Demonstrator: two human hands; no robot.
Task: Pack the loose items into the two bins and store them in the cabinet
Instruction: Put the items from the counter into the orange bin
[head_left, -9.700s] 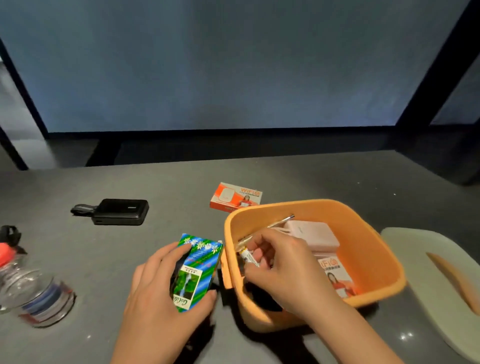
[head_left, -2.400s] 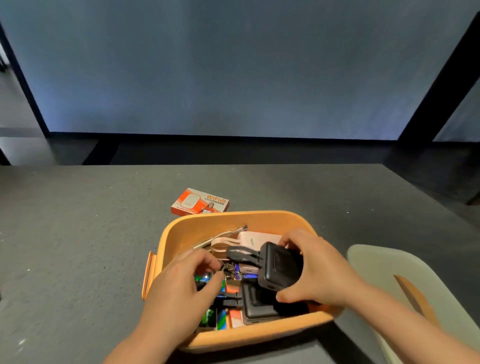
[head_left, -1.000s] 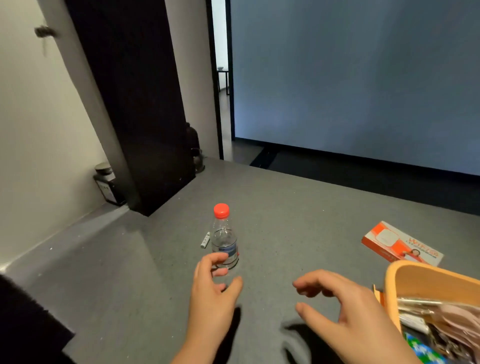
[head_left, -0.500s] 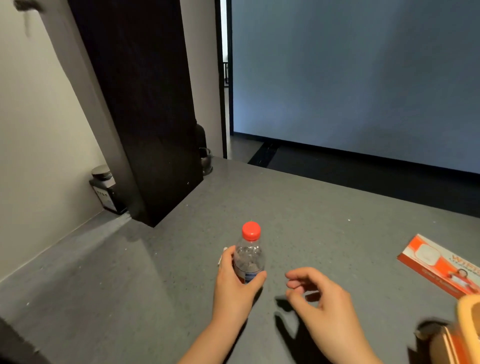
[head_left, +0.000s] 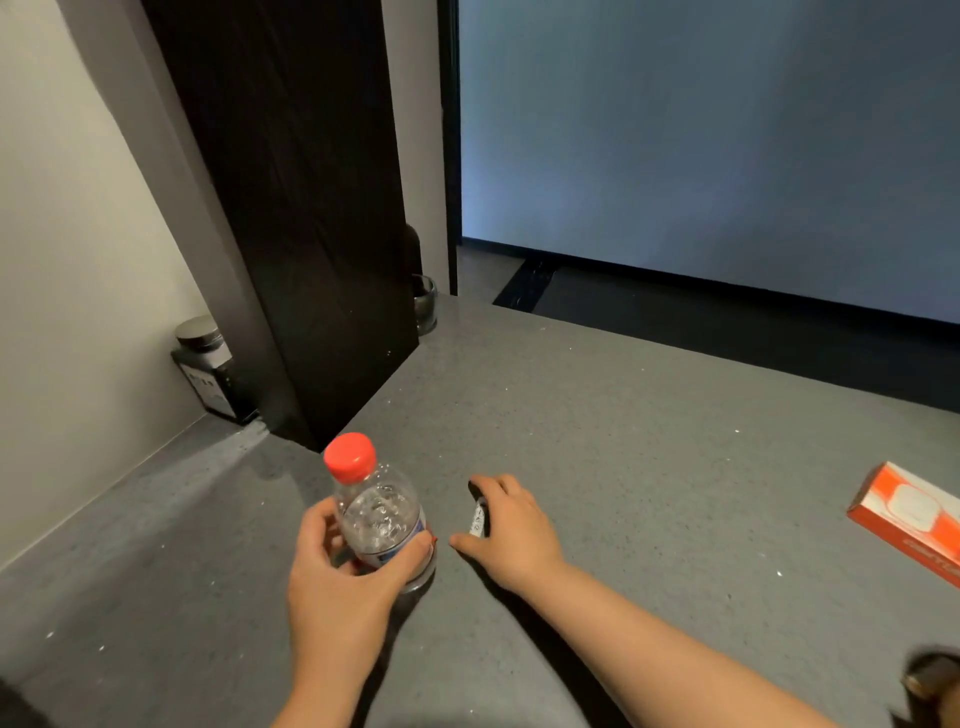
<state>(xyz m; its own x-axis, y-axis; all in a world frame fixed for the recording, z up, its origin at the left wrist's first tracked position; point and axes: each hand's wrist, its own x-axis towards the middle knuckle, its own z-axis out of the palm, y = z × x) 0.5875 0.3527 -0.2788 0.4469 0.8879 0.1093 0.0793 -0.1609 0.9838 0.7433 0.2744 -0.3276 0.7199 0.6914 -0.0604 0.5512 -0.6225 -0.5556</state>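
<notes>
Two hands: both at work on the grey surface (head_left: 649, 441), each on its own loose item
Left grip: left hand (head_left: 343, 577) wrapped round the lower body of the water bottle (head_left: 382, 512); thumb across the label on the near side, fingers curled behind; red cap (head_left: 349, 457) on, bottle tilted a little toward the left
Right grip: right hand (head_left: 511, 530) palm down, fingers curled over a small white tube-like item (head_left: 477, 517); only one end shows between thumb and forefinger; closed on it, though whether it has left the surface I cannot tell
Just changed: half a second back the left hand had only reached the bottle standing upright; now it is fully gripped and looks lifted, nearer the camera; the right hand then hung beside the bottle holding nothing, and has since come down onto the small item
Meaning: two of the last stray things seem secured at once; next comes carrying them over to a bin
Bin: orange bin out of view; some dark thing (head_left: 930, 680) at the lower right corner, too cut off to name
Left over: orange-and-white box (head_left: 914, 519) lying at the right edge, well apart from both hands, untouched
Against the earliest frame: view then faced the bin with both hands at it; now it is turned left toward a dark pillar (head_left: 291, 208) and a dark jar (head_left: 205, 369) by the wall
</notes>
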